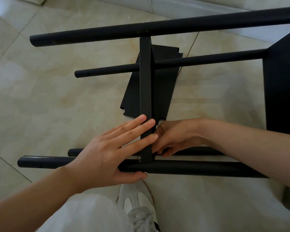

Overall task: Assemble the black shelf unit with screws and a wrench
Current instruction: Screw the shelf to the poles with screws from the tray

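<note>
Tile floor (pixel 40 97). Left hand (pixel 107 153) lying flat, bracing shelf panel (pixel 145 91); right hand (pixel 172 138) fingers curled underneath, contents hidden. Keep panel square against near pole (pixel 191 169) while tightening.

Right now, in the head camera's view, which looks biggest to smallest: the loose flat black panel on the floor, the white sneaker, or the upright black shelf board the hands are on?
1. Loose flat black panel on the floor, though partly hidden.
2. Upright black shelf board, seen edge-on, so only a narrow strip.
3. White sneaker, partly cut off.
The last two look close, and the sneaker is nearer the camera.
</note>
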